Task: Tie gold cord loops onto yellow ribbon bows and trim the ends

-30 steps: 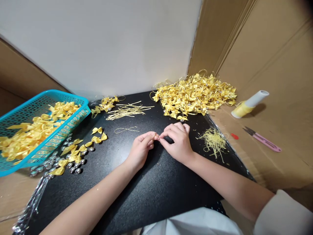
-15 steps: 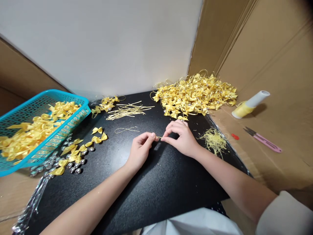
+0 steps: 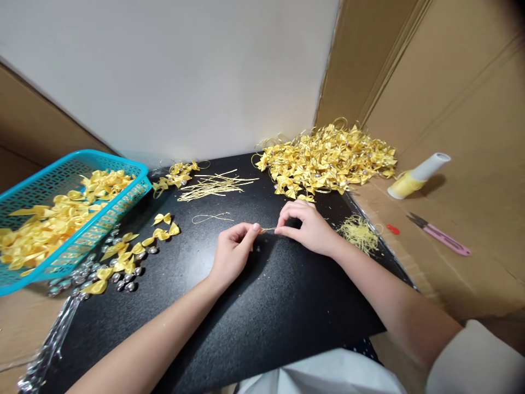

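over grainy tabletop [image 3: 270, 306], left hand [image 3: 233, 250] and right hand [image 3: 308, 227] (tight pinches) on thin cord [image 3: 268, 229]

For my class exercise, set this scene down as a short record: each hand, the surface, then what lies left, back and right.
Left hand: pinches a thin yellow cord
Right hand: pinches the same cord
Surface: black textured tabletop
Left: turquoise perforated plastic basket holding yellow ribbon bows; shiny silver balls beside it
Back: loose straight yellow cords; large heap of looped yellow bows
Right: tangled yellow thread scraps; pink-handled snips on brown cardboard
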{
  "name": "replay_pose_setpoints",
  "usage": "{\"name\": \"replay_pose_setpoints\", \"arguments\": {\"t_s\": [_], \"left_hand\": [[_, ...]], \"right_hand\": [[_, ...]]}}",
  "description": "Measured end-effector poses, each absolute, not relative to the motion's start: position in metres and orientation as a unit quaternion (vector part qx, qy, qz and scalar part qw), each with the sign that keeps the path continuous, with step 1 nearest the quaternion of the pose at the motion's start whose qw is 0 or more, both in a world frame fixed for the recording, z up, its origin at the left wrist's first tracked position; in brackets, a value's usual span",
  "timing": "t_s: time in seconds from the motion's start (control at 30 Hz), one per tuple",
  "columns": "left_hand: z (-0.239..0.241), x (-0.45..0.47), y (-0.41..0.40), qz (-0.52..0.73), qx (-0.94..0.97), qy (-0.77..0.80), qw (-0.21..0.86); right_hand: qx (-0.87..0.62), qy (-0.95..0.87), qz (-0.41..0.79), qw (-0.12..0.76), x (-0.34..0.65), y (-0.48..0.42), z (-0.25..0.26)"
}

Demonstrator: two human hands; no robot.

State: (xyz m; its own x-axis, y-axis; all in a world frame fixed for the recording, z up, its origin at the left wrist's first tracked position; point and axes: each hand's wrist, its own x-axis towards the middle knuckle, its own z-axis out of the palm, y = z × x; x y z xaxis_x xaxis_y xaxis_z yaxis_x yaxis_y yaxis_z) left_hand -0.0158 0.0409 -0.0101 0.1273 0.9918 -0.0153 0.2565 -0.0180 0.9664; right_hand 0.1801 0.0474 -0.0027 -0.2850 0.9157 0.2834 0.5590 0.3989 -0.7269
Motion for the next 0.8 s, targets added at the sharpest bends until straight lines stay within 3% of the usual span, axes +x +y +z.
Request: {"name": "replay_pose_setpoints", "arguments": {"t_s": [0.47, 0.8], "left_hand": [[-0.01, -0.016, 0.041, 0.378, 0.623, 0.53, 0.434], [-0.012, -0.017, 0.041, 0.375, 0.627, 0.524, 0.438]], "right_hand": [[-0.496, -0.786, 0.241, 0.279, 0.182, 0.046, -0.004], [-0.489, -0.8, 0.189, 0.291, 0.17, 0.041, -0.01]]}}
